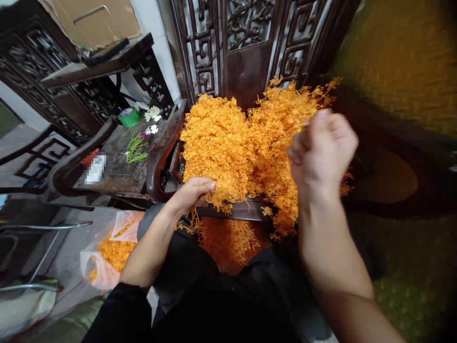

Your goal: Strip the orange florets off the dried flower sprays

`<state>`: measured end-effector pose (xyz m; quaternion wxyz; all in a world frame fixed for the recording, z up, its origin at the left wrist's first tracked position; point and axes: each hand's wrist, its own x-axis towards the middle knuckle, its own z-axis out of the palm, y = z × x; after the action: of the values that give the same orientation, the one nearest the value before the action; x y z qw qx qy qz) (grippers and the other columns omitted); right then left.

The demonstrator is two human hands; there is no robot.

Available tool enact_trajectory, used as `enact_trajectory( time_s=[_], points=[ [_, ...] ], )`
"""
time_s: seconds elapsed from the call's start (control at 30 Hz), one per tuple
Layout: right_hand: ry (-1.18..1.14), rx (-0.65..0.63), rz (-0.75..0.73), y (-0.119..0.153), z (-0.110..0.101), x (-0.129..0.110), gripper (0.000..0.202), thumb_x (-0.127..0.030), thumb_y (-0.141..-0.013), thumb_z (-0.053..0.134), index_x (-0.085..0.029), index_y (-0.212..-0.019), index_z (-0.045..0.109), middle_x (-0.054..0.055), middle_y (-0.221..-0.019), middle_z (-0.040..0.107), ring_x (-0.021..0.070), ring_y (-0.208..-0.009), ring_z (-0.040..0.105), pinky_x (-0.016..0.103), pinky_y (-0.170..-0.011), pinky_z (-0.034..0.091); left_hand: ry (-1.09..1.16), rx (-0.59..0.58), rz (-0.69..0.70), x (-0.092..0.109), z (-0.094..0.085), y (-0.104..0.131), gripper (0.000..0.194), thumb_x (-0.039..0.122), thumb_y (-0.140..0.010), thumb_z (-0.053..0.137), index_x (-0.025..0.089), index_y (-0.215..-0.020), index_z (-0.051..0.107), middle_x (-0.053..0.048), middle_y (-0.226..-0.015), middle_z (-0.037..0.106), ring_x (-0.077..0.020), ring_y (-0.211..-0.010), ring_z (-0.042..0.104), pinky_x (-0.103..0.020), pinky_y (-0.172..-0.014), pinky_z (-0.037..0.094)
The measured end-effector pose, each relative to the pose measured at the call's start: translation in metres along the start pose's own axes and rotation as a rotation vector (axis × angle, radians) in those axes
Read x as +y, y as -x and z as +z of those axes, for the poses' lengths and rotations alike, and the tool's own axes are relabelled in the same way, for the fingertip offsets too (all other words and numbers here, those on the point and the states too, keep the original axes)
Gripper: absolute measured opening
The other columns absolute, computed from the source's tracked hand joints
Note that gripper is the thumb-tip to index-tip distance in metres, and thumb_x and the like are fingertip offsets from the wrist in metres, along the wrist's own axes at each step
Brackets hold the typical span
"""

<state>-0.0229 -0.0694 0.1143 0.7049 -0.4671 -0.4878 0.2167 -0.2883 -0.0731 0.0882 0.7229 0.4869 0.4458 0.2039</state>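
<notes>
A big heap of orange frilly, thin-branched pieces (217, 143) that look like plastic flower sprigs lies in front of me on a dark carved wooden chair (246, 209). At its near left edge, my left hand (194, 194) pinches one orange sprig (226, 188) between thumb and fingers. My right hand (323, 147) is raised over the right part of the pile (282, 119), curled into a fist. Motion smears it slightly, and its fingers hide whatever is inside. More sprigs (244, 240) hang or lie below the seat's front edge.
On the left, a dark wooden seat (114, 166) holds green tape (129, 116), white flowers (153, 114) and green stems (135, 148). A plastic bag of orange pieces (116, 250) stands on the floor. The carved chair back (246, 71) rises behind the heap.
</notes>
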Motion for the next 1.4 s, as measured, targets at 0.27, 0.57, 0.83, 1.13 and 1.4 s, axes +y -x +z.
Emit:
enact_trajectory(
  time_s=[0.27, 0.57, 0.83, 1.13, 1.4],
  points=[
    [-0.159, -0.611, 0.352, 0.022, 0.016, -0.008, 0.029, -0.039, -0.096, 0.060, -0.017, -0.111, 0.071, 0.000, -0.073, 0.058, 0.0081, -0.048, 0.042, 0.027, -0.046, 0.025, 0.023, -0.103, -0.048, 0.002, 0.009, 0.005, 0.051, 0.053, -0.070, 0.076, 0.013, -0.074, 0.044, 0.006, -0.057, 0.034, 0.0010, -0.042, 0.026, -0.016, -0.040, 0.014],
    [-0.068, -0.245, 0.157, 0.012, 0.011, -0.006, 0.050, -0.067, -0.086, 0.070, -0.020, -0.073, 0.055, 0.001, -0.062, 0.048, 0.0113, -0.054, 0.040, 0.029, -0.051, 0.030, -0.013, -0.141, -0.048, 0.011, 0.022, 0.012, 0.052, 0.054, -0.074, 0.076, 0.013, -0.070, 0.044, 0.007, -0.050, 0.029, 0.0018, -0.039, 0.021, -0.015, -0.040, 0.011],
    [-0.145, -0.530, 0.403, 0.017, -0.005, -0.009, 0.034, -0.052, -0.095, 0.064, -0.018, -0.102, 0.066, 0.002, -0.066, 0.062, 0.0084, -0.043, 0.041, 0.027, -0.042, 0.022, 0.112, -0.104, 0.068, 0.005, 0.019, 0.003, 0.054, 0.053, -0.073, 0.079, 0.016, -0.074, 0.040, 0.010, -0.053, 0.021, 0.0028, -0.040, 0.015, -0.013, -0.038, 0.012],
    [0.111, -0.786, 0.125, 0.027, 0.006, -0.025, 0.025, -0.043, -0.085, 0.077, -0.019, -0.092, 0.075, 0.006, -0.095, 0.074, 0.0216, -0.090, 0.068, 0.035, -0.081, 0.050, 0.036, -0.035, 0.071, 0.016, 0.029, 0.002, 0.046, 0.049, -0.075, 0.076, 0.015, -0.078, 0.044, 0.009, -0.050, 0.026, 0.0016, -0.040, 0.018, -0.014, -0.040, 0.011],
    [-0.107, -0.295, 0.248, 0.010, -0.008, -0.001, 0.040, -0.061, -0.092, 0.066, -0.023, -0.092, 0.058, -0.001, -0.059, 0.053, 0.0113, -0.046, 0.040, 0.028, -0.046, 0.027, 0.081, -0.086, 0.045, 0.014, 0.026, 0.000, 0.052, 0.048, -0.074, 0.074, 0.017, -0.069, 0.033, 0.009, -0.048, 0.022, 0.0015, -0.041, 0.016, -0.014, -0.042, 0.010]
  ],
)
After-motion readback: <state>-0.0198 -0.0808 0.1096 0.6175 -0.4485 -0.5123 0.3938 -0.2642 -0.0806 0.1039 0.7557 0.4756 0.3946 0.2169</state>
